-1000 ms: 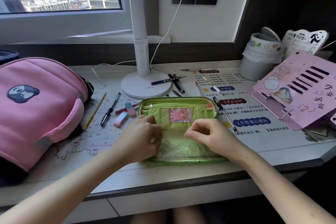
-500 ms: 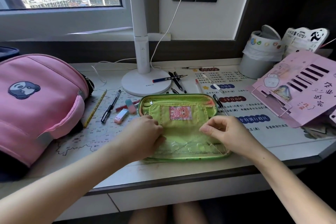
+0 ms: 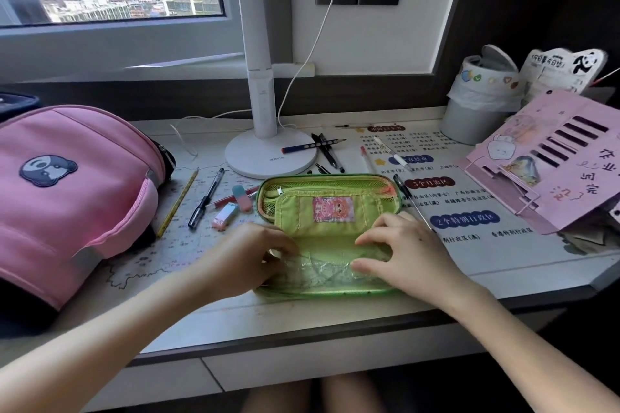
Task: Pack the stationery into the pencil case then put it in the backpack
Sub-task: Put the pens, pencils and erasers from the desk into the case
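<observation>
The left hand (image 3: 246, 255) rests on the near-left part of the open pencil case (image 3: 330, 213), fingers curled over a clear plastic ruler set (image 3: 318, 271); whether its grip pinches that plastic or only presses on it cannot be told. The right hand (image 3: 407, 251) has its grip apart, the fingers arched and spread, with the tips on the lining and the thumb on the plastic's right end. A second ago both hands were higher, up at the flap with the pink sticker, and the right was pinched together; they have since dropped to the near half and moved wider apart. That suggests the flat clear pieces are being seated in the case's lower half — an early step, not the end of packing.

The case lies flat and open under both hands, at the front of the desk (image 3: 302, 312). Most stationery is still outside it: two erasers (image 3: 241, 198), a black pen (image 3: 205, 198) and a yellow pencil (image 3: 177, 203) just left of the case, and more pens (image 3: 327, 152) by the lamp base (image 3: 268, 159). The pink backpack (image 3: 73, 198) lies further left, well apart from the case — judged a much later step
</observation>
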`<state>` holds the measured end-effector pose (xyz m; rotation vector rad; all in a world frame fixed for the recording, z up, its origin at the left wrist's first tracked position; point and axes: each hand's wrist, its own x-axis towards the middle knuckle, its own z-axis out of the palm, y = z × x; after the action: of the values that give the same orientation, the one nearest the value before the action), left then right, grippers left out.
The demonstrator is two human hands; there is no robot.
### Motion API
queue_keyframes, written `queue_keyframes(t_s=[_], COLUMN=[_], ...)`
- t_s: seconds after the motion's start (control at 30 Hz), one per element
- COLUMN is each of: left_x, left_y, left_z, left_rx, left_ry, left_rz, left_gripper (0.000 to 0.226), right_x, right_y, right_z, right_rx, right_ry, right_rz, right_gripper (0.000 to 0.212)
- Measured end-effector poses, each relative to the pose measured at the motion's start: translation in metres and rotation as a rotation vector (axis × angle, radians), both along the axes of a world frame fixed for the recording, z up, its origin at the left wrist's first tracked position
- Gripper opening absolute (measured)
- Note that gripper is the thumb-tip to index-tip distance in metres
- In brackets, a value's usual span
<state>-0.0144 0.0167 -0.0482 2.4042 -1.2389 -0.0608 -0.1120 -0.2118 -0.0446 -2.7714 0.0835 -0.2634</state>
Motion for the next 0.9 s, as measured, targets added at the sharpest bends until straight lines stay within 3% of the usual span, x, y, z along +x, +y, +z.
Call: queue_keyframes(t_s=[0.13,0.2,0.27,0.33,0.47,0.53,0.57,0.63,0.7,0.77,0.83,0.9], left_x=[0.016,0.027,0.033,0.034,0.020,0.013,0.010,0.011,0.015,0.023,0.033,0.041], left_y=[-0.002,-0.008,-0.017,-0.025,-0.017,-0.009,-0.005,-0.001,0.000,0.003,0.004,0.003], left_z=[0.011,0.014,0.016,0.016,0.031,0.039,0.038,0.033,0.026,0.020,0.016,0.014], left_rx=[-0.224,-0.199,-0.146,-0.286,-0.587,-0.529,-0.416,-0.181,-0.136,-0.193,-0.219,-0.239], left_ry=[-0.005,0.011,0.176,0.373,0.550,0.624,0.574,0.289,0.100,0.072,0.044,0.024], left_rz=[0.213,0.332,0.412,0.430,0.354,0.259,0.227,0.227,0.290,0.374,0.445,0.505], left_gripper=[0.019,0.019,0.034,0.033,0.020,0.024,0.023,0.016,0.010,0.008,0.007,0.005], right_x=[0.019,0.033,0.046,0.050,0.027,0.008,0.000,-0.011,-0.014,-0.007,0.010,0.032], right_y=[-0.015,-0.022,-0.023,-0.019,-0.017,-0.019,-0.020,-0.020,-0.025,-0.034,-0.049,-0.063], right_z=[0.007,0.010,0.009,0.010,0.027,0.031,0.029,0.023,0.022,0.020,0.014,0.004], right_rx=[0.115,0.141,0.316,0.506,0.758,0.703,0.605,0.399,0.400,0.425,0.258,0.042], right_ry=[-0.204,-0.103,-0.002,-0.024,-0.065,0.108,0.220,0.316,0.234,0.042,-0.142,-0.138], right_rz=[-0.164,-0.234,-0.229,-0.180,0.034,0.143,0.180,0.220,0.176,0.035,-0.180,-0.383], right_gripper=[0.043,0.057,0.064,0.062,0.042,0.044,0.040,0.018,0.009,0.008,0.010,0.025])
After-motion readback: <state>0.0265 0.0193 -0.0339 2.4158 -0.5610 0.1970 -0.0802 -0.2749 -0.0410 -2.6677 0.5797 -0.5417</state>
